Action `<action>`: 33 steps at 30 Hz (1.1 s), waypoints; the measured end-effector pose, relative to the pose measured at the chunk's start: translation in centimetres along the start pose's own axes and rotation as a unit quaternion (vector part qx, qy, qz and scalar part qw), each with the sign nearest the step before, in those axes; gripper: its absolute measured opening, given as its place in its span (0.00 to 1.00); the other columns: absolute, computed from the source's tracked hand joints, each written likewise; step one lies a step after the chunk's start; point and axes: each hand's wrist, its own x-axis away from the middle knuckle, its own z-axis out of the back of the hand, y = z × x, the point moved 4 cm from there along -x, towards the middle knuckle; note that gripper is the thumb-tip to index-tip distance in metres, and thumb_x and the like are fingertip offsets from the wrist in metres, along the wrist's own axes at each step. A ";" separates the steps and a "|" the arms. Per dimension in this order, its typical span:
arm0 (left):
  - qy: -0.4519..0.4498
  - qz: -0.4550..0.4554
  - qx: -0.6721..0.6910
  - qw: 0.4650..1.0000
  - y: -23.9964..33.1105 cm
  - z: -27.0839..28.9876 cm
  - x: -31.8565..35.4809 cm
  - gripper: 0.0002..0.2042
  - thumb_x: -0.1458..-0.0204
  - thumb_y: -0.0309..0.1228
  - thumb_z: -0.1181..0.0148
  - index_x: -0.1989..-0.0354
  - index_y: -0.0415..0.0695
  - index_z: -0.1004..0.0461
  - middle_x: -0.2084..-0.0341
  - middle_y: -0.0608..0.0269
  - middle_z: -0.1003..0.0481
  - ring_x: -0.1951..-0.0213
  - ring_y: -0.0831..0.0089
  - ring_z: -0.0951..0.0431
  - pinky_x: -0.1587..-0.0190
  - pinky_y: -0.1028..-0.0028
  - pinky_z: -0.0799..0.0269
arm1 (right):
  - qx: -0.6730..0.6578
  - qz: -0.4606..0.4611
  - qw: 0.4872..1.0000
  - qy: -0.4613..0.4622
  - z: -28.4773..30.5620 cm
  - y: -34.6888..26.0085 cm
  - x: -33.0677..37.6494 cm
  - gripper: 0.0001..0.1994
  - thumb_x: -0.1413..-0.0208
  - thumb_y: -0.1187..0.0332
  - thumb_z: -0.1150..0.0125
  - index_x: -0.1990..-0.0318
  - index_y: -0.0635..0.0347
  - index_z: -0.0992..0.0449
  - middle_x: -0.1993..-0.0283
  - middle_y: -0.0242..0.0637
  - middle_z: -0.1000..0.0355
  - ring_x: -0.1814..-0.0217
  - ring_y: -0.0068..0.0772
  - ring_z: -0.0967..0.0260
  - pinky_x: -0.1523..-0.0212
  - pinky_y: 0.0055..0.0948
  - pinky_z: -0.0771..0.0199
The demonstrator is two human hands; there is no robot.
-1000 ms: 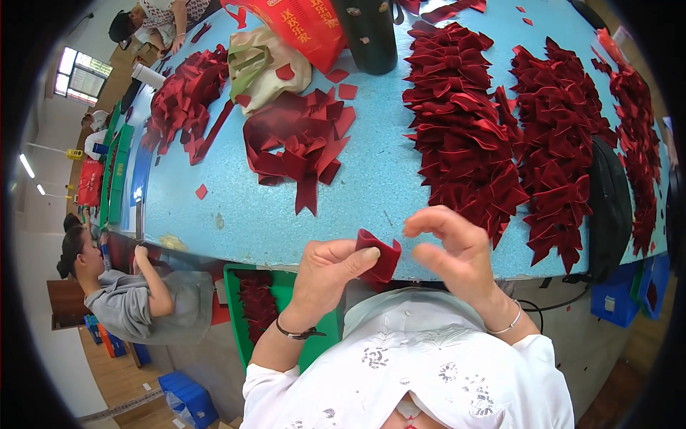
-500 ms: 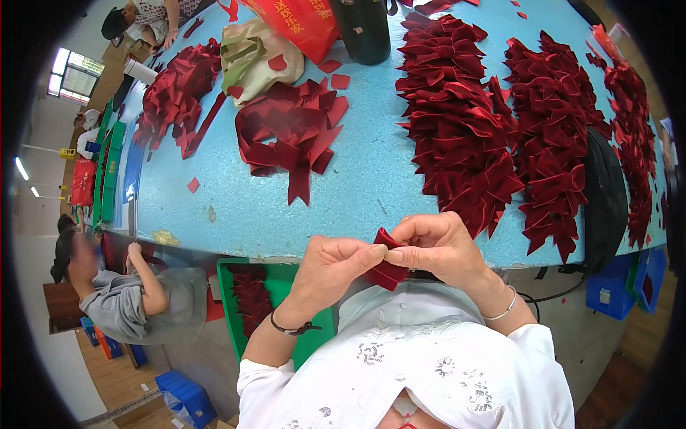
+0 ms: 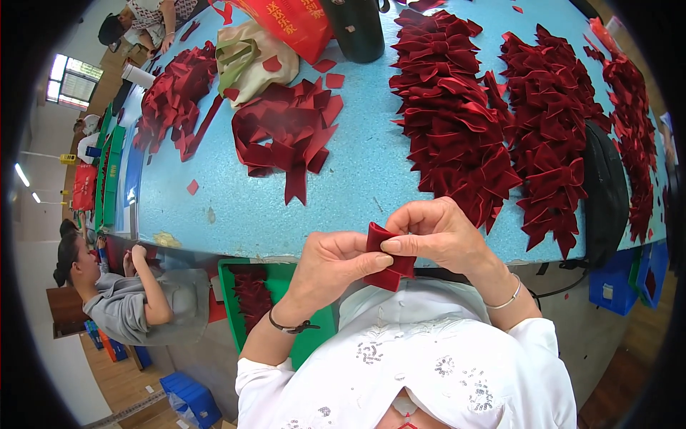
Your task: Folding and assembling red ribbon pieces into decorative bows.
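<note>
At the far left, a person in a grey top (image 3: 125,314) sits beside the pale blue, speckled tabletop (image 3: 350,171), both hands raised. A loose heap of dark red ribbon (image 3: 175,93) lies on the tabletop's upper left part. Below the near edge, a green plastic bin (image 3: 284,277) holds a strip of dark red bows (image 3: 251,297). Next come a cream and green cloth bag (image 3: 275,61) and, just below it, a looped tangle of dark red ribbon (image 3: 311,118). The left hand (image 3: 325,268), a dark band at its wrist, is closed in a pinch, its thumb pressed over the front of a small folded piece of dark red velvet ribbon (image 3: 387,275). This piece is held up between the two hands, close to the tabletop's near edge and in front of a white top (image 3: 407,343). The right hand (image 3: 439,232), with a silver-coloured bangle, pinches its upper right part between thumb and forefinger; the other fingers are curled. Farther right, a dense row of dark red velvet bows (image 3: 457,121) is followed by a second row of bows (image 3: 547,136), a black bag (image 3: 604,204) and a narrower third row of bows (image 3: 632,136).
</note>
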 end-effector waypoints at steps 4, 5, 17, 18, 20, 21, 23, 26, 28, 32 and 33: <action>0.011 -0.010 -0.030 0.999 0.1 0.3 -0.1 0.08 0.49 0.24 0.37 0.62 0.34 0.22 0.70 0.61 0.21 0.68 0.81 0.23 0.65 0.81 0.26 | 0.003 -0.016 0.999 0.031 0.2 0.5 0.1 0.06 0.51 0.77 0.33 0.66 0.68 0.23 0.72 0.31 0.27 0.72 0.14 0.33 0.74 0.13 0.34; 0.012 -0.012 -0.029 0.999 0.2 0.4 0.0 0.08 0.49 0.24 0.37 0.62 0.34 0.22 0.70 0.61 0.21 0.68 0.81 0.23 0.65 0.81 0.26 | 0.006 -0.009 0.999 0.030 0.2 0.7 0.2 0.06 0.51 0.77 0.33 0.67 0.68 0.23 0.72 0.30 0.27 0.72 0.14 0.33 0.74 0.13 0.35; -0.026 0.062 -0.077 0.995 1.0 0.8 -0.2 0.08 0.53 0.21 0.35 0.64 0.34 0.23 0.75 0.66 0.23 0.72 0.84 0.26 0.69 0.84 0.30 | 0.097 0.031 0.995 -0.013 -0.6 -0.4 -0.7 0.04 0.53 0.76 0.32 0.70 0.66 0.22 0.74 0.28 0.27 0.74 0.12 0.35 0.76 0.13 0.37; -0.021 0.059 -0.066 0.996 1.1 0.8 -0.2 0.08 0.53 0.21 0.35 0.64 0.34 0.22 0.75 0.65 0.23 0.72 0.84 0.26 0.69 0.84 0.30 | 0.085 0.017 0.996 -0.007 -0.6 -0.3 -0.7 0.04 0.53 0.76 0.32 0.70 0.66 0.22 0.74 0.28 0.27 0.74 0.12 0.35 0.76 0.13 0.37; -0.012 0.054 -0.042 0.998 1.3 1.0 0.0 0.08 0.53 0.21 0.35 0.64 0.33 0.22 0.74 0.64 0.22 0.72 0.83 0.26 0.69 0.83 0.30 | 0.073 0.003 0.997 0.000 -0.7 -0.3 -0.8 0.05 0.53 0.76 0.31 0.70 0.66 0.22 0.75 0.28 0.27 0.74 0.12 0.35 0.76 0.13 0.37; -0.011 0.054 -0.042 0.998 1.1 1.1 0.0 0.08 0.53 0.21 0.35 0.64 0.33 0.22 0.74 0.64 0.22 0.72 0.83 0.26 0.69 0.83 0.30 | 0.055 -0.001 0.998 -0.004 -0.8 -0.4 -0.8 0.05 0.53 0.76 0.31 0.70 0.66 0.22 0.75 0.28 0.27 0.74 0.12 0.35 0.76 0.13 0.37; -0.013 0.051 -0.031 0.998 0.4 1.5 0.1 0.08 0.52 0.21 0.36 0.64 0.33 0.22 0.74 0.63 0.22 0.73 0.83 0.26 0.69 0.83 0.30 | 0.018 -0.008 1.000 -0.011 -0.9 -0.4 -0.8 0.05 0.53 0.76 0.31 0.70 0.66 0.22 0.74 0.28 0.28 0.74 0.12 0.35 0.76 0.13 0.37; -0.017 0.051 -0.025 0.998 0.3 1.7 0.2 0.07 0.52 0.21 0.36 0.63 0.33 0.21 0.73 0.61 0.22 0.73 0.83 0.26 0.69 0.83 0.30 | 0.067 0.005 0.997 -0.033 -0.8 -0.2 -1.1 0.06 0.53 0.76 0.32 0.68 0.66 0.22 0.74 0.28 0.27 0.73 0.12 0.35 0.75 0.13 0.36; -0.025 0.051 -0.024 0.998 0.4 1.8 0.1 0.07 0.51 0.20 0.37 0.63 0.34 0.21 0.72 0.60 0.21 0.72 0.82 0.25 0.68 0.82 0.29 | 0.090 0.011 0.995 -0.042 -0.7 -0.2 -1.2 0.06 0.52 0.76 0.32 0.68 0.66 0.23 0.73 0.28 0.27 0.73 0.13 0.35 0.75 0.14 0.36; -0.008 0.046 -0.029 0.999 0.3 2.1 0.1 0.07 0.51 0.21 0.37 0.64 0.34 0.21 0.71 0.60 0.21 0.70 0.80 0.24 0.65 0.80 0.27 | 0.096 0.022 0.994 -0.039 -0.8 -0.4 -1.5 0.06 0.52 0.76 0.32 0.67 0.66 0.23 0.73 0.29 0.27 0.73 0.14 0.35 0.74 0.14 0.35; -0.008 0.046 -0.029 0.999 0.3 2.2 0.1 0.07 0.51 0.21 0.37 0.64 0.34 0.21 0.71 0.60 0.21 0.70 0.80 0.24 0.65 0.80 0.27 | 0.057 0.008 0.998 -0.023 -0.9 -0.4 -1.6 0.06 0.53 0.76 0.31 0.68 0.66 0.23 0.73 0.29 0.27 0.73 0.14 0.34 0.74 0.14 0.35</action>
